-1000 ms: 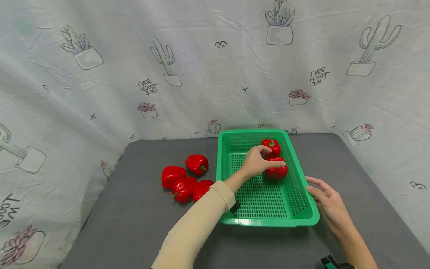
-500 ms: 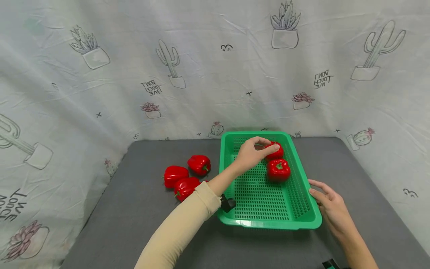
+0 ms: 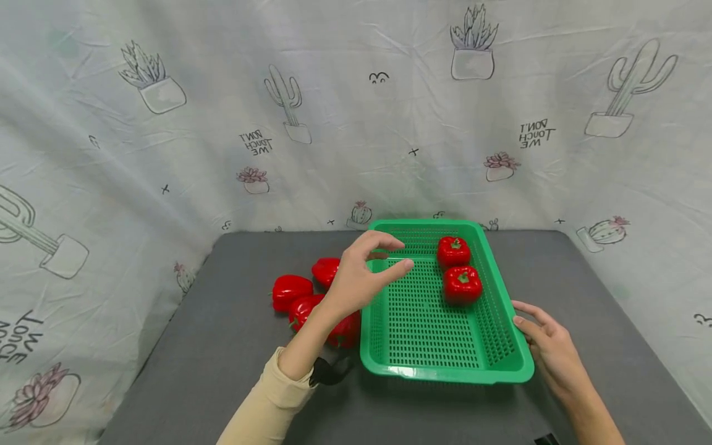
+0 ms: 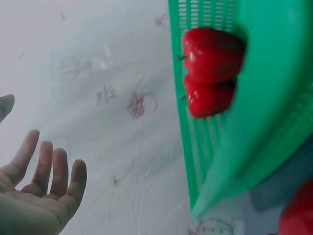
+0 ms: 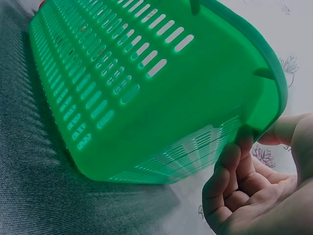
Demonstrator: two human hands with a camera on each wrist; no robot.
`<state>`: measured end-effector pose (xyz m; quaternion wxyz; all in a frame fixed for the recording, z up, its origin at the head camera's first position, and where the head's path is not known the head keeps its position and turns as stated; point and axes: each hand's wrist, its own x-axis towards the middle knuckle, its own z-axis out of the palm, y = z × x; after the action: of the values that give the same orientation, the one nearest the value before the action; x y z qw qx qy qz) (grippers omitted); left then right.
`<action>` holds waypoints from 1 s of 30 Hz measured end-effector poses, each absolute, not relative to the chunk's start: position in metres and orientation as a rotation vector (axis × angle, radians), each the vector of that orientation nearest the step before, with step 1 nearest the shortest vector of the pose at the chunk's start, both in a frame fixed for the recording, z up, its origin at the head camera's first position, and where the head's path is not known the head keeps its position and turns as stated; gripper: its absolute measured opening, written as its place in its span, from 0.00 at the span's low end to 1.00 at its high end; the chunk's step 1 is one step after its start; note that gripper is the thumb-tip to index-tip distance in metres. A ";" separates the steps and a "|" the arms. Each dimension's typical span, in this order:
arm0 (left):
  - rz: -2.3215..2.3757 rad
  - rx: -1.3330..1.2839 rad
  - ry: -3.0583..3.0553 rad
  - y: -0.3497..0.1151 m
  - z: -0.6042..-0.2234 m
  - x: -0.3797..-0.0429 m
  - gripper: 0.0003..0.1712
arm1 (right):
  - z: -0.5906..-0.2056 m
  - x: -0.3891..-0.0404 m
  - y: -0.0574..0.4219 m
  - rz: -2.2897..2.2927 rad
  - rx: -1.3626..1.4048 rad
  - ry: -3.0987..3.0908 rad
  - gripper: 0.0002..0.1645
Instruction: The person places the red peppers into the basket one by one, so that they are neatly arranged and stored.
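Note:
A green perforated plastic basket [image 3: 445, 374] holds two red bell peppers, the nearer pepper [image 3: 463, 285] and the farther pepper [image 3: 453, 251], along its right side with stems up. My left hand [image 3: 358, 278] is over the basket's left rim, thumb and fingers spread apart with nothing between them. In the left wrist view, that hand [image 4: 44, 191] shows an empty palm. My right hand [image 3: 552, 346] pinches the basket's right rim. In the right wrist view, its thumb is at the rim and its curled fingers [image 5: 232, 156] are beneath.
Several more red bell peppers [image 3: 292, 292] lie in a group left of the basket, partly hidden behind the left hand and wrist. The grey table [image 3: 183, 371] backs onto a pale curtain [image 3: 345, 123] printed with cacti.
The left hand has let go of the farther pepper and moved left, out toward the basket's left rim. The right hand keeps its hold on the right rim.

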<state>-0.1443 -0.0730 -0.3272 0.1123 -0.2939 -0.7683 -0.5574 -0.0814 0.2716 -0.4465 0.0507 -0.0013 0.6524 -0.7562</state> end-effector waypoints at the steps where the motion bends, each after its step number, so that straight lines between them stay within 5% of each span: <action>1: -1.641 -0.845 -2.241 -0.078 -0.324 -0.140 0.14 | -0.447 -0.081 0.272 -2.304 -0.004 1.984 0.20; 19: -1.717 -0.525 -2.286 -0.133 -0.332 -0.105 0.17 | -0.447 -0.081 0.271 -2.344 -0.024 1.936 0.17; 30: -1.812 -0.396 -2.344 -0.174 -0.407 -0.098 0.25 | -0.445 -0.082 0.272 -2.344 -0.031 1.934 0.18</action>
<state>-0.0980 -0.1740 -0.4074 0.0762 -0.1321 -0.7818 -0.6046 -0.0821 0.2718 -0.4448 0.0516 -0.0100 0.6355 -0.7703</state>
